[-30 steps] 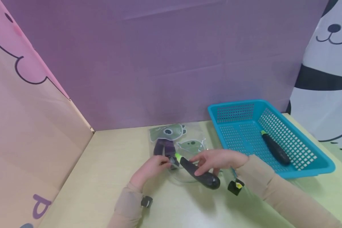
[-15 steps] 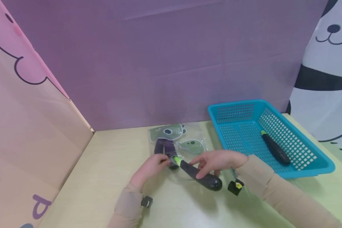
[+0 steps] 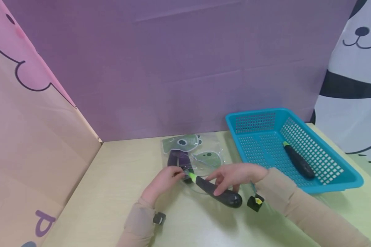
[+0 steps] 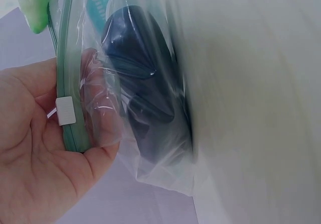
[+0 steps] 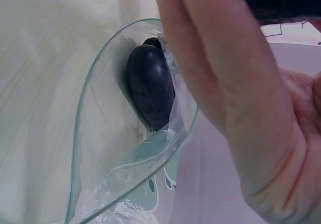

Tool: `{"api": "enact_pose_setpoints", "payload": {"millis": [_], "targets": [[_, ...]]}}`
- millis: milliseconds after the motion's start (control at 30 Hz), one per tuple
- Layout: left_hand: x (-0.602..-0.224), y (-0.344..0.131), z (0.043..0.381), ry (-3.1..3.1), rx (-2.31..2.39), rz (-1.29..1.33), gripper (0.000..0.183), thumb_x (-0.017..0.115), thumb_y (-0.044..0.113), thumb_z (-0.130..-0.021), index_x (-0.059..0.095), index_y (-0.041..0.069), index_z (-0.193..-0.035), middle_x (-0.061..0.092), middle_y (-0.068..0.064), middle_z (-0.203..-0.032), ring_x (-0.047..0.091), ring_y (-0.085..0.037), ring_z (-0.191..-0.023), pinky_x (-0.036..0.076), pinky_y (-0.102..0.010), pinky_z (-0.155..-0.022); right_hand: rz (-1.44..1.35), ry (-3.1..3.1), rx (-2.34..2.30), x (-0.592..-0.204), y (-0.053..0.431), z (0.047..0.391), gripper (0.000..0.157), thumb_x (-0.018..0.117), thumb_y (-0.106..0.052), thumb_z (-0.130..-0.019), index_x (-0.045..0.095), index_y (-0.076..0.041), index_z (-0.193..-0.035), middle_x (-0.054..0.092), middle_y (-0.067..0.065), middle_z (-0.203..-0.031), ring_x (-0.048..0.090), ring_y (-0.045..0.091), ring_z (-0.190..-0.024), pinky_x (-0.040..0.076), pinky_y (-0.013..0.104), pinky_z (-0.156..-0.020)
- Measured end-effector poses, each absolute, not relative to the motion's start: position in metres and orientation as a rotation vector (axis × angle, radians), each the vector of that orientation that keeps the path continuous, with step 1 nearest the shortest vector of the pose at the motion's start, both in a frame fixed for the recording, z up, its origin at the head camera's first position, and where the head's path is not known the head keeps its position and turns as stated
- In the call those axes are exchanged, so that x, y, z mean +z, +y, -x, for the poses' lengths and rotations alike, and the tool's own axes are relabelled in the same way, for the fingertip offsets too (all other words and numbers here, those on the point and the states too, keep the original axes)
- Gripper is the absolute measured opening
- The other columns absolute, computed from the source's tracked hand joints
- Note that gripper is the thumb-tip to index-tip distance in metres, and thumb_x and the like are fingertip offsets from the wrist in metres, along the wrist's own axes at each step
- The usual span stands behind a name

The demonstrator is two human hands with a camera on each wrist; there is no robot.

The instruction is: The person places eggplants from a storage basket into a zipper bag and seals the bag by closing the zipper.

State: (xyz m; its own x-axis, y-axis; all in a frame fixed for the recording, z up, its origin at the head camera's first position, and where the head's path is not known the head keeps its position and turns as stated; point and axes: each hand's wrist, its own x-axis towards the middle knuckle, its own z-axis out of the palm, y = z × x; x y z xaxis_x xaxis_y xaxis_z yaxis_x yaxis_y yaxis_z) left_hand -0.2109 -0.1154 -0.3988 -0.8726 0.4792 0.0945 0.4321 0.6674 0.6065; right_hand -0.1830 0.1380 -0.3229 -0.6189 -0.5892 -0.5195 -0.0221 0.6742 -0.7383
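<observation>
table (image 3: pixel 111 178) has a clear bag (image 3: pixel 208 158) on it, left hand (image 3: pixel 164 180) pinching the rim (image 4: pixel 62 73). right hand's (image 3: pixel 235 175) clamped on an eggplant (image 3: pixel 208 187) just by the rim. i'd hold that wide, then aim the green stem (image 3: pixel 192 177) in first imo.

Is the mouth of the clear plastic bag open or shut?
Open. In the right wrist view, the green rim of the clear plastic bag forms a loop, with a glossy dark eggplant inside.

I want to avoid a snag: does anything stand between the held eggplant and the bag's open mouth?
Nothing visible blocks the held eggplant: the clear bag gapes open. The left hand pinches its edge near the green tip, to one side. Further in, dark eggplants lie inside.
</observation>
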Motion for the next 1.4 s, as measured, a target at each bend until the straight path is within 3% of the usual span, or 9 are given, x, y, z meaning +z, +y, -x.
{"api": "enact_pose_setpoints", "payload": {"millis": [333,533,733,967,1200,1400], "targets": [[-0.398,-0.115,0.21,2.796,0.995,-0.792,0.014,0.055,0.013,-0.094,0.067,0.006,-0.089,0.065,-0.002,-0.08,0.052,-0.009,-0.069,0.048,-0.025,-0.066,0.428,2.087,-0.908,-0.328,0.136,0.182,0.059,0.069,-0.015,-0.084,0.045,-0.004,-0.137,0.066,0.008,-0.107,0.067,0.021,-0.087,0.058,0.039,-0.067],[-0.396,-0.114,0.21,2.788,0.995,-0.813,0.015,0.055,0.013,-0.094,0.067,0.006,-0.089,0.064,-0.001,-0.078,0.051,-0.008,-0.068,0.047,-0.024,-0.065,0.385,2.165,-0.89,-0.332,0.131,0.175,0.051,0.07,-0.02,-0.083,0.054,-0.006,-0.129,0.063,0.006,-0.108,0.065,0.019,-0.089,0.057,0.038,-0.065],[-0.397,-0.115,0.21,2.779,1.007,-0.819,0.014,0.055,0.013,-0.094,0.066,0.006,-0.087,0.063,-0.003,-0.077,0.05,-0.009,-0.067,0.046,-0.023,-0.064,0.305,2.203,-1.022,-0.338,0.123,0.171,0.048,0.067,-0.02,-0.085,0.052,0.002,-0.126,0.064,0.009,-0.1,0.066,0.02,-0.08,0.058,0.035,-0.062],[-0.398,-0.116,0.21,2.776,1.009,-0.817,0.014,0.057,0.014,-0.093,0.066,0.006,-0.086,0.063,-0.002,-0.077,0.049,-0.008,-0.066,0.045,-0.023,-0.062,0.205,2.155,-1.264,-0.358,0.11,0.168,0.04,0.064,-0.017,-0.087,0.055,0.008,-0.116,0.066,0.012,-0.096,0.066,0.023,-0.083,0.058,0.04,-0.066],[-0.398,-0.116,0.209,2.776,1.008,-0.835,0.013,0.057,0.013,-0.093,0.067,0.005,-0.088,0.064,-0.001,-0.079,0.051,-0.008,-0.068,0.046,-0.023,-0.065,0.12,2.09,-1.512,-0.379,0.102,0.164,0.048,0.059,-0.015,-0.089,0.046,0.014,-0.125,0.066,0.018,-0.102,0.066,0.025,-0.088,0.058,0.043,-0.072],[-0.398,-0.116,0.209,2.799,0.982,-0.853,0.014,0.057,0.014,-0.093,0.067,0.006,-0.089,0.065,-0.001,-0.08,0.054,-0.009,-0.071,0.048,-0.026,-0.068,0.047,2.036,-1.704,-0.391,0.099,0.165,0.054,0.057,-0.014,-0.091,0.038,0.018,-0.129,0.06,0.029,-0.114,0.063,0.036,-0.101,0.055,0.046,-0.081]]}}
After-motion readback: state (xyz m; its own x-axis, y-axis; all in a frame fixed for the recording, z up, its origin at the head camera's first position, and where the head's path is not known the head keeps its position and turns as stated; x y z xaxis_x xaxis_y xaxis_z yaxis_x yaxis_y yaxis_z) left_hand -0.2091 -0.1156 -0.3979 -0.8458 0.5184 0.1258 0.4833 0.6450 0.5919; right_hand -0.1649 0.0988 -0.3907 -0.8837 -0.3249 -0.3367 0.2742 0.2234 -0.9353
